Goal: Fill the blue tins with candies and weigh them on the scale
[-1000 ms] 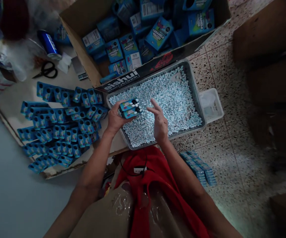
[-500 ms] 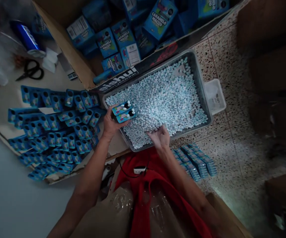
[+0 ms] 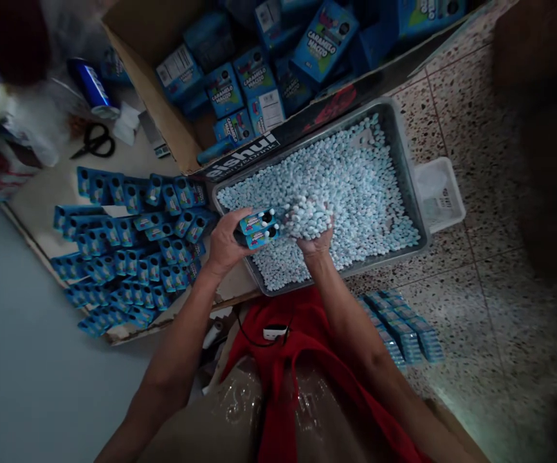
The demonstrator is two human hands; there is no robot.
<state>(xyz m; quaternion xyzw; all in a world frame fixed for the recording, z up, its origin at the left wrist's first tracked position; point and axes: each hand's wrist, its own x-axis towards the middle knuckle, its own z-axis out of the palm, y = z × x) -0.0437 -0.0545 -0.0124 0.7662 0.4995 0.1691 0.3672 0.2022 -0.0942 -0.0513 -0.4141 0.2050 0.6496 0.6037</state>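
Note:
Two small blue candy boxes (image 3: pixel 258 229) lie side by side in my left hand (image 3: pixel 226 244), which grips them from their left end. Dark round openings show at their right end, with a few white candies at them. My right hand (image 3: pixel 318 242) is cupped palm up under a heap of pale blue and white candies (image 3: pixel 305 217), just right of the boxes. Beneath both hands is a grey metal tray (image 3: pixel 406 173) holding a wide layer of the same candies.
Rows of blue boxes (image 3: pixel 128 251) with holes stand on the table at left. Behind the tray is a cardboard carton (image 3: pixel 163 116) of larger blue boxes. Scissors (image 3: pixel 96 141) and a blue can (image 3: pixel 92 87) lie back left. A white plastic container (image 3: pixel 445 193) and stacked blue packs (image 3: pixel 404 328) are at right.
My right hand has come up from the candies near the tray's front edge with a heaped handful, beside the boxes. My left hand still grips the boxes. The view has shifted somewhat.

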